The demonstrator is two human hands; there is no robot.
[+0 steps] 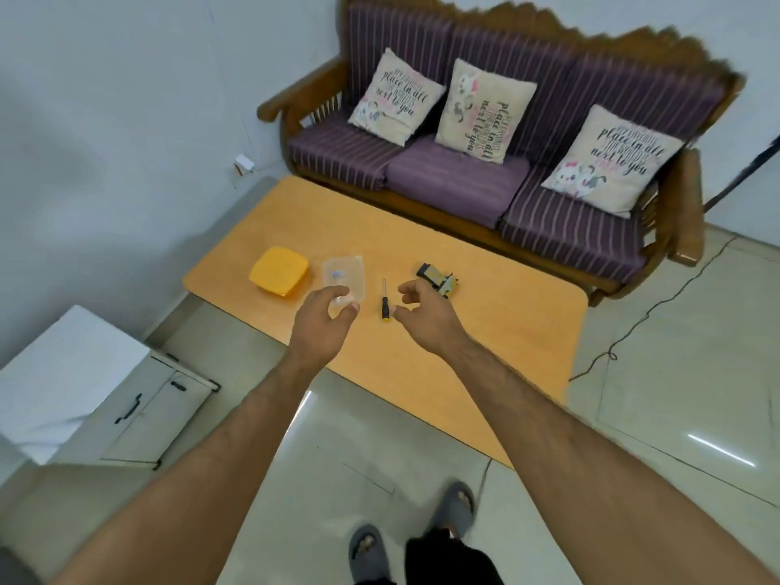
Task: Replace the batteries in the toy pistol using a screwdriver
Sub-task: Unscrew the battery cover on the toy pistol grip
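- Reaching out over the surface (485,339), I have both hands empty and half-curled: the left hand (325,318) hovers at the near edge of the clear tub (344,276), the right hand (426,310) sits between the screwdriver (384,299) and the pistol (439,278).
- The pistol lies on the surface just beyond my right fingers; I judge no step of the battery swap has begun.
- The screwdriver lies flat between my hands, tip pointing away, touched by neither.
- Risk: it is thin and round, so a careless brush from either hand could roll it toward the near edge and onto the floor.
- Risk: the tub looks light, and a nudge from my left hand could slide or tip it and scatter what it holds.
- Risk: the pistol's screw will likely be tiny, easy to lose on this surface once out.
- The tub holds something small and bluish, perhaps batteries; too blurred to tell.
- The yellow lid (278,271) lies just left of the tub, with nothing on it.
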